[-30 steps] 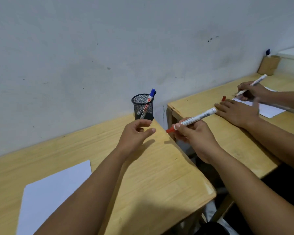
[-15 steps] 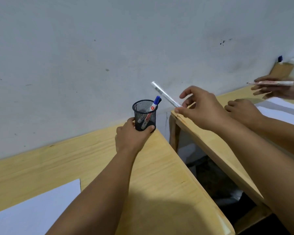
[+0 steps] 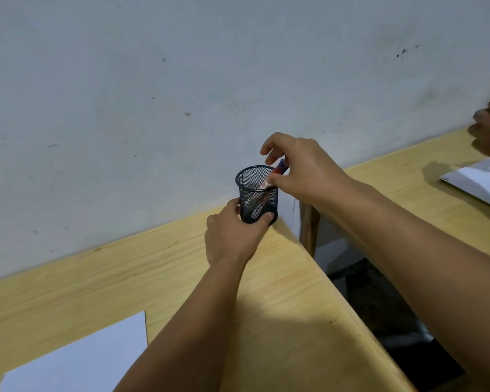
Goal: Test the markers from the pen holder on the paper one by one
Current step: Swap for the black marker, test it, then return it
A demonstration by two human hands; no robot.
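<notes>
Since half a second ago, the right hand (image 3: 303, 171) has dropped onto the pen holder (image 3: 257, 195), fingertips pinching a blue-capped marker (image 3: 279, 166) at its rim. Left hand (image 3: 232, 233) wraps the holder's base. Light, stiff, slick barrel; probably best pinched near the cap.
</notes>
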